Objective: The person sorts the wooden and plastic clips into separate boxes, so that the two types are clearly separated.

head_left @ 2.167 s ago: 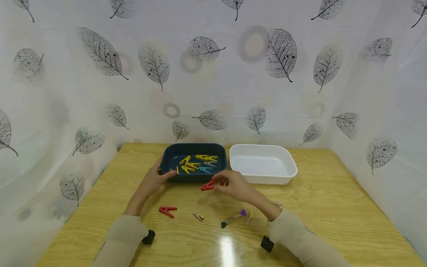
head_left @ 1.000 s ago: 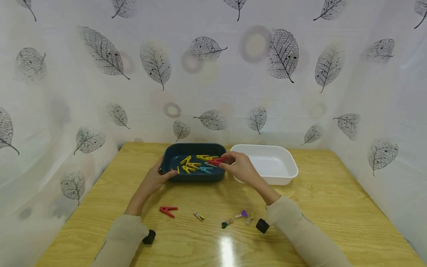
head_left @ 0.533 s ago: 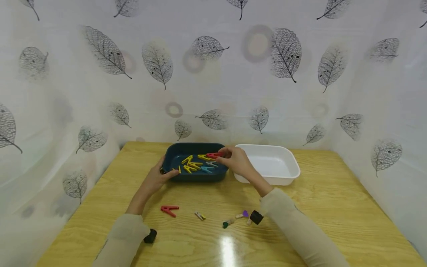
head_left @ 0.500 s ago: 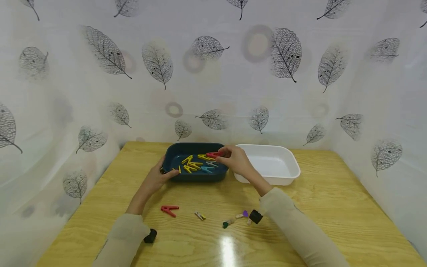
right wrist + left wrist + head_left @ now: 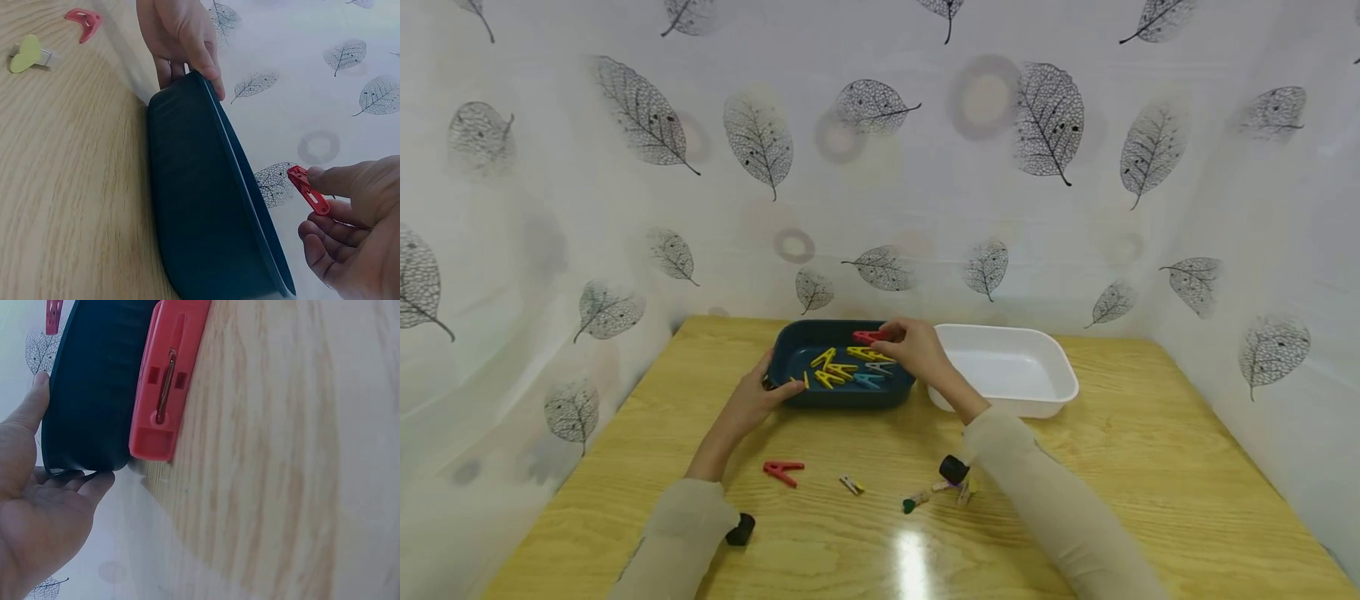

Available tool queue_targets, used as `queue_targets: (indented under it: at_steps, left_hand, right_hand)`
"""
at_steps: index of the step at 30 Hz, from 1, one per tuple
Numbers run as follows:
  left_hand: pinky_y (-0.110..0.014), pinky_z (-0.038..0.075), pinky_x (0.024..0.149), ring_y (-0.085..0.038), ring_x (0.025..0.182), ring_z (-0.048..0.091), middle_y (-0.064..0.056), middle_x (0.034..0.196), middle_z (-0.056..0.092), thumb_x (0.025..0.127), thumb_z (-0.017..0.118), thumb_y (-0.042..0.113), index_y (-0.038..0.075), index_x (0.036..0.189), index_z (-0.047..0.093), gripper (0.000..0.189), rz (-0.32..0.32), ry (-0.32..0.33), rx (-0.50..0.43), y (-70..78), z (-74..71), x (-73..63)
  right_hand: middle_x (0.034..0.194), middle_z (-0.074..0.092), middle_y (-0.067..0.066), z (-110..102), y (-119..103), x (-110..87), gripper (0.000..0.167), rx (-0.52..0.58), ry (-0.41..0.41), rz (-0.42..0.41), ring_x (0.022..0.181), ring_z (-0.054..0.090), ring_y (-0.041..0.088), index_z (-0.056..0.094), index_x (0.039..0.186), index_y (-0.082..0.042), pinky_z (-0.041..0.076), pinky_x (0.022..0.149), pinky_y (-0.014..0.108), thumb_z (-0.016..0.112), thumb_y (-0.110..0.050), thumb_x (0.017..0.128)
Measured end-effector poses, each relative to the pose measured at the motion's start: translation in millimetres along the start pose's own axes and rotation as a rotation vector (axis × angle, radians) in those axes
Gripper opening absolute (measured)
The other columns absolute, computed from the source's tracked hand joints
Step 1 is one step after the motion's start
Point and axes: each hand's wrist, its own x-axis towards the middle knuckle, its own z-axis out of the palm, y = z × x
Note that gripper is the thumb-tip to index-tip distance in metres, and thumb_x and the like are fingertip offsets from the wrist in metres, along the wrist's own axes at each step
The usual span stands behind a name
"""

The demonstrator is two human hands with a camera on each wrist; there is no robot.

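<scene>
My left hand (image 5: 754, 398) grips the left end of a dark blue-green basin (image 5: 850, 400), thumb over the rim and fingers against the outside, as the left wrist view also shows. Inside lie several yellow clothespins (image 5: 829, 379), a light blue clothespin (image 5: 868, 381) and a grey clothespin (image 5: 880, 368). My right hand (image 5: 919, 348) pinches a red clothespin (image 5: 867, 337) between thumb and fingers, above the basin's back right part. In the right wrist view this clothespin (image 5: 310, 192) is held clear of the rim. Another red clothespin (image 5: 781, 472) lies on the table in front.
A white basin (image 5: 1026, 407) stands right of the dark one. On the wooden table (image 5: 820, 550) lie small wooden clips, one with a yellow end (image 5: 852, 485) and one with a green heart (image 5: 914, 502). Others lie partly hidden by the right wrist camera (image 5: 954, 469). A leaf-patterned curtain hangs behind.
My right hand has carried the red clothespin from in front of the dark basin up over it, then back and leftward. My left hand keeps its grip on the basin.
</scene>
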Motion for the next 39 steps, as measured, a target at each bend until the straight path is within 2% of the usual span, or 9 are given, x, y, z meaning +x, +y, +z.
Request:
queue_targets:
  at_steps: [8,16,23,29,33,39]
  left_hand:
    - [-0.058,0.017,0.123,-0.046,0.154,0.014,-0.028,0.168,0.010,0.101,0.068,0.037,0.001,0.165,0.003,0.098,-0.005,0.001,0.012,-0.2,0.6,0.1]
    - [-0.058,0.016,0.123,-0.046,0.154,0.013,-0.028,0.168,0.011,0.101,0.068,0.035,0.000,0.165,0.004,0.097,-0.005,0.007,0.007,-1.6,-0.5,0.4]
    - [-0.059,0.018,0.122,-0.047,0.153,0.015,-0.028,0.168,0.012,0.101,0.069,0.034,0.000,0.165,0.005,0.097,0.003,0.011,-0.002,-1.5,0.5,-0.5]
    - [-0.057,0.022,0.122,-0.047,0.151,0.022,-0.030,0.167,0.014,0.101,0.069,0.030,-0.002,0.164,0.005,0.096,0.016,0.015,-0.023,-1.7,1.6,0.7]
    - [-0.056,0.020,0.123,-0.045,0.153,0.018,-0.029,0.167,0.013,0.101,0.069,0.031,-0.001,0.165,0.005,0.096,0.010,0.015,-0.023,-1.9,1.7,1.1]
    - [-0.055,0.019,0.123,-0.044,0.154,0.015,-0.027,0.168,0.011,0.102,0.068,0.031,-0.001,0.165,0.004,0.095,0.006,0.009,-0.038,-2.8,1.6,1.5]
  right_hand:
    - [0.104,0.075,0.014,10.5,0.4,14.4,0.034,-0.008,0.007,0.017,0.093,0.070,0.028,0.073,0.116,0.003,0.059,0.080,0.037,0.080,-0.021,0.094]
    - [0.106,0.075,0.016,21.2,-1.2,26.2,0.032,-0.063,0.029,0.032,0.096,0.070,0.029,0.074,0.114,0.003,0.058,0.085,0.040,0.080,-0.021,0.093]
    - [0.107,0.075,0.015,28.1,-3.4,30.7,0.031,-0.100,0.033,0.042,0.096,0.070,0.029,0.074,0.113,0.001,0.057,0.085,0.041,0.080,-0.022,0.093]
    - [0.108,0.075,0.014,31.4,-5.7,33.0,0.031,-0.110,0.020,0.059,0.094,0.069,0.027,0.074,0.116,0.000,0.057,0.084,0.040,0.079,-0.021,0.094]
    - [0.106,0.074,0.014,34.4,-4.5,35.4,0.030,-0.098,0.019,0.070,0.092,0.068,0.028,0.074,0.115,0.000,0.056,0.083,0.041,0.080,-0.021,0.094]
    - [0.114,0.075,0.016,38.0,-0.4,37.5,0.043,-0.153,-0.037,0.079,0.106,0.070,0.030,0.072,0.123,0.003,0.057,0.092,0.042,0.081,-0.026,0.093]
